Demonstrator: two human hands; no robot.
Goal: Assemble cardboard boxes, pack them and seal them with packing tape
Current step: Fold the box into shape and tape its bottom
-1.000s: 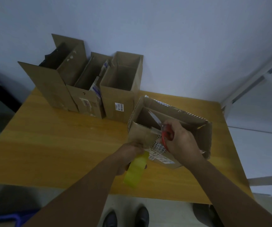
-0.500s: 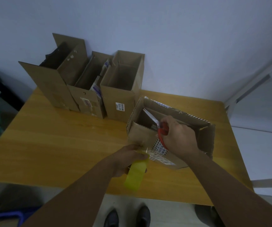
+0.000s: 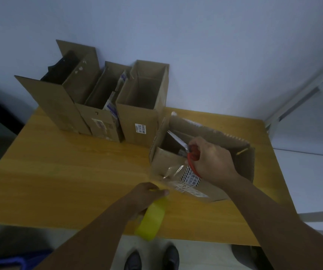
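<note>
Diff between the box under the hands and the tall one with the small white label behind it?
Pose: the tall box stands upright and narrow; the near box sits low and wide.
Tape: clear tape runs off the near box's front toward the yellow roll in the left hand; the tall box shows none.
Label: tall box, one small white sticker; near box, a larger striped sticker.
Shared: brown cardboard, open tops.

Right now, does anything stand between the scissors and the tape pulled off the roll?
Nothing visible does. The tape runs from the roll in the left hand to the near wall of the box, just below the scissors in the right hand. The blades point away, over the open box.
</note>
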